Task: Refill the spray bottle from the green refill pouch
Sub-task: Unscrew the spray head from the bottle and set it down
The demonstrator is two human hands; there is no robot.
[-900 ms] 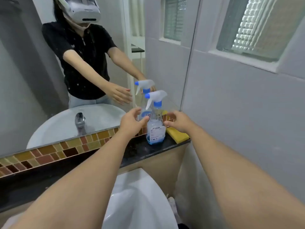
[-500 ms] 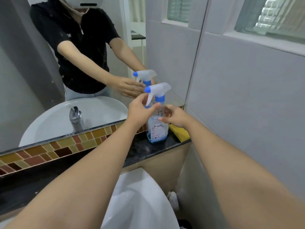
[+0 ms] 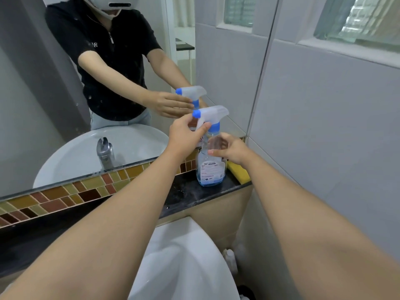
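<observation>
A grey-tiled bathroom corner frames the scene, with a white basin (image 3: 184,267) nearest the camera at the bottom edge. Just beyond it runs a dark stone ledge (image 3: 184,193), backed by a strip of brown and amber mosaic tiles (image 3: 65,195). Two bare forearms reach over the basin toward the right end of the ledge, where the spray bottle (image 3: 211,167) stands upright — clear-bodied, with a little blue liquid at the bottom and a white label facing out. The left hand (image 3: 184,135) pinches the pale trigger head (image 3: 211,114) from the left, thumb and fingers curled just under its blue nozzle. The right hand (image 3: 232,150) curls round the bottle's upper body from the right, below the blue collar. A yellow sponge (image 3: 239,172) lies on the ledge just beside the bottle, partly hidden behind the right wrist and close to the right wall. Farther back, the mirror (image 3: 54,105) above the tiles reflects the basin, a chrome tap, the bottle and a person in a black top — arms stretched forward. A frosted window (image 3: 357,20) sits high on the right wall.
</observation>
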